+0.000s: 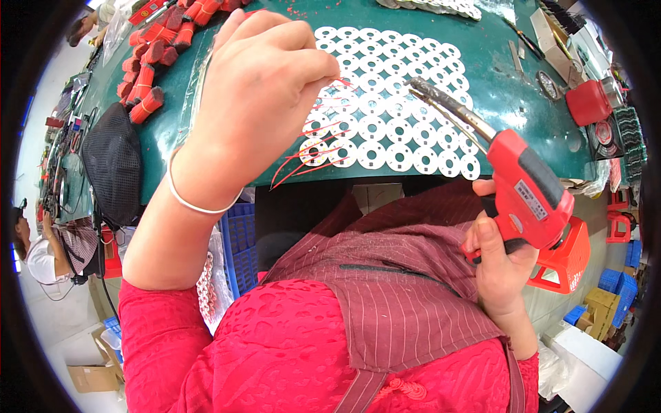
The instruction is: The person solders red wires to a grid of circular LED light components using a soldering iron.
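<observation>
My left hand (268, 89) is raised over the left part of a grid of white ring-shaped circuit boards (372, 129). Its fingers are pinched together, and a red wire (344, 82) shows at the fingertips; the palm side is hidden. More thin red wires (303, 164) trail from the boards at the near left of the grid. Wrapped around the handle of a red soldering gun (529, 189), my right hand (499, 258) is closed. The gun's metal tip (420, 86) points up and left, above the boards' right half.
Bundles of red wires (146, 103) lie along the table's left side, near a black mesh chair back (112, 165). More white boards (447, 7) lie at the far edge. A red container (589, 103) stands at the right. Below are a red stool (568, 255) and a blue crate (241, 241).
</observation>
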Demonstrator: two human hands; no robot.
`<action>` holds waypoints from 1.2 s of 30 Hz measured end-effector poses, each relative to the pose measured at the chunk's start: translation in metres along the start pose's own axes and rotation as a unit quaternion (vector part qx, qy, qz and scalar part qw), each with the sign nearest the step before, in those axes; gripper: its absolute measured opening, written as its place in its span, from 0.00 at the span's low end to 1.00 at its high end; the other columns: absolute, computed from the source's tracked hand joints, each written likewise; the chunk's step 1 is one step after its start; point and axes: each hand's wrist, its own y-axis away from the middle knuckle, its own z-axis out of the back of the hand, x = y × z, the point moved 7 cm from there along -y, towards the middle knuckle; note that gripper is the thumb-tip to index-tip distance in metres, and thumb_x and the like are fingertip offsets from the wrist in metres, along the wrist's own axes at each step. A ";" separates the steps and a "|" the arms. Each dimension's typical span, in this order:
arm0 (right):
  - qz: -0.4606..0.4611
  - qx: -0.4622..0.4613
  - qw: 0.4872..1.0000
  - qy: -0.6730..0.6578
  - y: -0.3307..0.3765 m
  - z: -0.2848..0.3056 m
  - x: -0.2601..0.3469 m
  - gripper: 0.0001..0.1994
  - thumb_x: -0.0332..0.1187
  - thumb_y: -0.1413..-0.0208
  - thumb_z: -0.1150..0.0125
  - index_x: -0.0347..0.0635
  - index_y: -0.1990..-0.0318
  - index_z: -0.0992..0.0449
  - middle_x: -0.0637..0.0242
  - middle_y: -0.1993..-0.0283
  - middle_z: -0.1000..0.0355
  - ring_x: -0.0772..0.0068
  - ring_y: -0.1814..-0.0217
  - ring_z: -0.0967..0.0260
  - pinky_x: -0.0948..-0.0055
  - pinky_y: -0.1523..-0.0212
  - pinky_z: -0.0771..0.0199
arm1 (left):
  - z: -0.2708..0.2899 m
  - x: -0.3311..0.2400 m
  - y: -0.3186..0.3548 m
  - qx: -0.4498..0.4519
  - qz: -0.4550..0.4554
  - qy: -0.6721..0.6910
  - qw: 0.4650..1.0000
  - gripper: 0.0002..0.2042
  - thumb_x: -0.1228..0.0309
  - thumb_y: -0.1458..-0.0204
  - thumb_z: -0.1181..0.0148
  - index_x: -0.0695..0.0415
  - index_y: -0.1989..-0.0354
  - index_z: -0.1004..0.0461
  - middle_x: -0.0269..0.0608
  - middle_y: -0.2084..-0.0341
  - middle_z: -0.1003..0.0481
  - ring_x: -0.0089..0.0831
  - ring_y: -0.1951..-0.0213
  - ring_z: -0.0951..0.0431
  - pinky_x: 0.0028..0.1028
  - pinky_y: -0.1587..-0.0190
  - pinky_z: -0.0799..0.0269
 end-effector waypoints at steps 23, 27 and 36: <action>0.020 0.036 0.999 0.027 -0.026 -0.012 -0.002 0.19 0.26 0.37 0.47 0.30 0.41 0.41 0.50 0.44 0.33 0.81 0.76 0.36 0.78 0.76 0.30 | -0.062 0.013 -0.005 0.045 0.042 0.104 0.993 0.06 0.80 0.62 0.36 0.54 0.76 0.23 0.34 0.80 0.32 0.35 0.70 0.29 0.35 0.58 0.35; 0.030 0.055 0.998 0.029 -0.026 -0.017 -0.005 0.21 0.24 0.37 0.49 0.30 0.38 0.42 0.49 0.44 0.33 0.81 0.76 0.36 0.78 0.76 0.31 | -0.064 0.015 -0.004 0.039 0.047 0.108 0.992 0.06 0.80 0.61 0.37 0.55 0.75 0.23 0.34 0.81 0.31 0.35 0.72 0.29 0.36 0.58 0.34; 0.077 0.087 0.991 0.072 -0.028 -0.023 -0.004 0.22 0.23 0.38 0.48 0.33 0.38 0.42 0.49 0.45 0.32 0.81 0.75 0.36 0.79 0.76 0.30 | -0.071 0.016 0.001 0.053 0.063 0.094 0.992 0.05 0.78 0.60 0.35 0.53 0.75 0.20 0.35 0.80 0.29 0.36 0.71 0.27 0.38 0.54 0.33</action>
